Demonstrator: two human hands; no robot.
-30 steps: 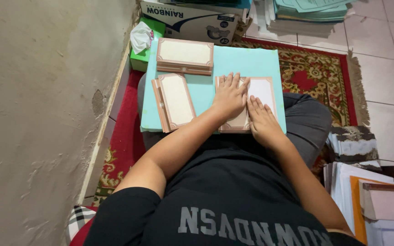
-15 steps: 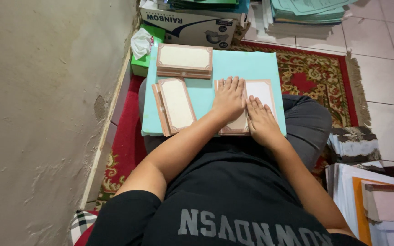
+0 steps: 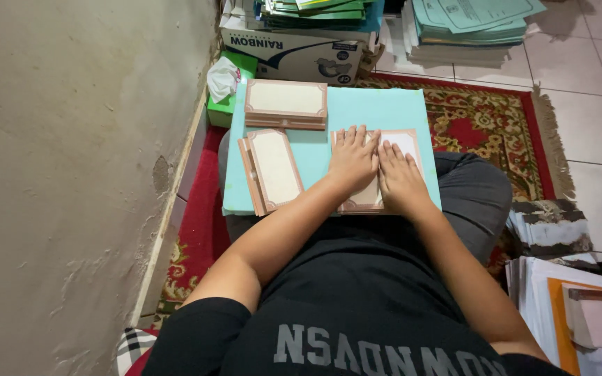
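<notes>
Left hand and right hand side by side, both open and flat, palms down, fingers spread and pointing far, gripping nothing; pressed onto a cream card with a brown ornate border lying at the near right of a turquoise board across the lap. Judged a pressing or smoothing step, card held down under both palms; next move likely calls for even pressure without shifting the card. Forearms angled in from near, wrists low, elbows wide. Left of the hands, a matching bordered stack; farther off, another stack at the board's far left. Beyond, a green tissue box, a cardboard box, a red patterned rug.
</notes>
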